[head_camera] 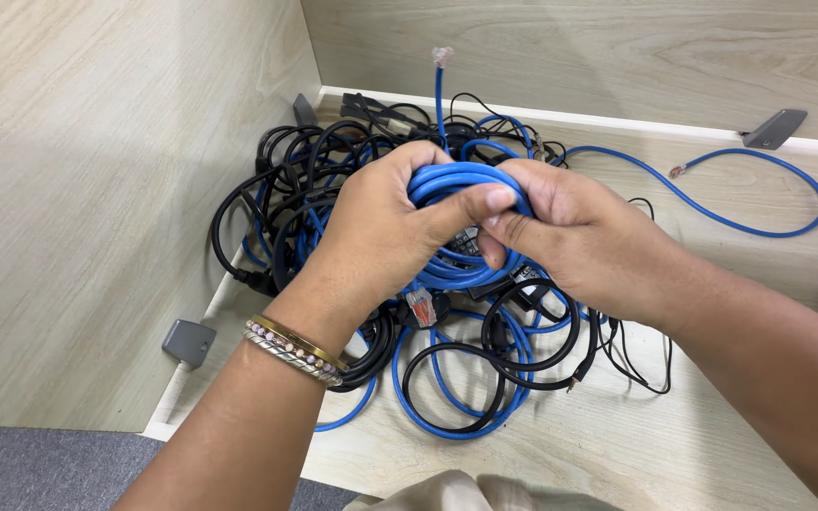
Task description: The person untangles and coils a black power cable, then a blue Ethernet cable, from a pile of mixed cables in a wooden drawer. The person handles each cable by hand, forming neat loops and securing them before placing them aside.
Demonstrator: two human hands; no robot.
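Observation:
Both of my hands hold a coiled bundle of blue network cable [461,185] above a tangled heap of black and blue cables [333,180]. My left hand [381,232] wraps the coil from the left, thumb pressed across its top. My right hand [570,237] grips it from the right, fingers curled under. One cable end with a clear plug [442,57] sticks straight up behind the coil. Another clear plug with an orange inside [420,308] hangs below my hands. Bracelets [295,350] circle my left wrist.
The cables lie on a light wooden shelf [617,445] closed in by a left wall [97,189] and a back wall [570,47]. A loose blue cable [759,222] loops off to the right. Grey brackets [188,341] [774,128] sit at the panel joints. Grey carpet [40,468] shows lower left.

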